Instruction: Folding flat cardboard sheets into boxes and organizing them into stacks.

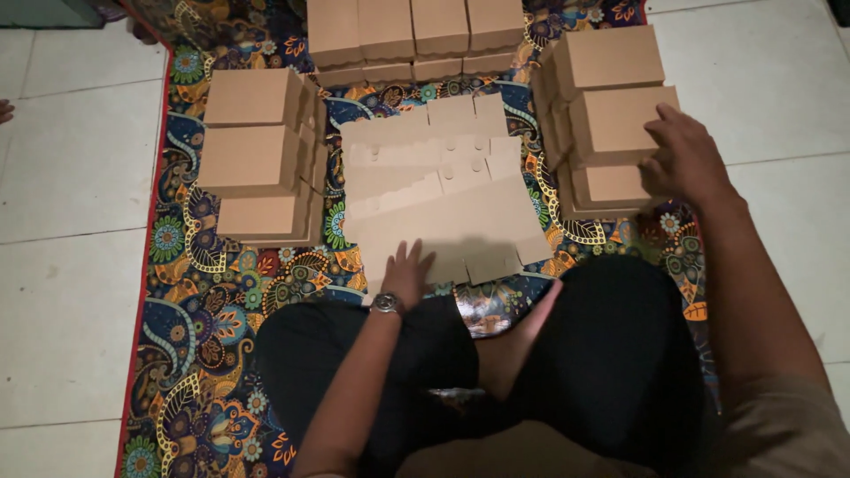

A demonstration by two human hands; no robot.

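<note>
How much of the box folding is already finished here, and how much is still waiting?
Done: folded boxes stand in stacks on the left, at the top and on the right. In hand: the right hand touches the right stack, and the left hand rests on the flat cardboard blanks. Left: that pile of unfolded blanks on the patterned mat.

White tiled floor (71, 195) under a patterned rug (204, 301); on the rug, flat cardboard blanks (443, 204) in the middle, stacked brown boxes (252, 155) left, right and behind.
</note>
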